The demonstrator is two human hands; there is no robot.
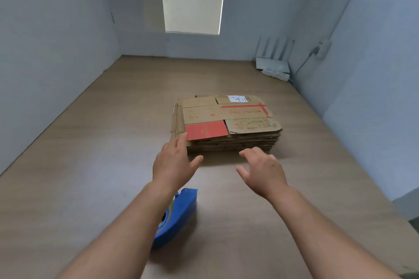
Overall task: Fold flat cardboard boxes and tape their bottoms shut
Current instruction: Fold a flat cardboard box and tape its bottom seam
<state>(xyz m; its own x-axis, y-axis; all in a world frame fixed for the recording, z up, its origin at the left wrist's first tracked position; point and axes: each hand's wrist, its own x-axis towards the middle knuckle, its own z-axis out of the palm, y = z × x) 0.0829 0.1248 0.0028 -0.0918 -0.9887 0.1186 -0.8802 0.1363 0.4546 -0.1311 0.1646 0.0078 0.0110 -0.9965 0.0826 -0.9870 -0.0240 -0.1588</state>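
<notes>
One stack of flat boxes, number in it unclear, one tape dispenser, two hands, left hand and right hand, one router, four antennas

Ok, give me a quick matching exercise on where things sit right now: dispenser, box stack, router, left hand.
Things:
1 dispenser
2 stack
3 router
4 left hand

Places:
A far right corner
B by the stack's near left corner
C partly under the left forearm
D middle of the table

Pairs: 1-C, 2-D, 3-A, 4-B
</notes>
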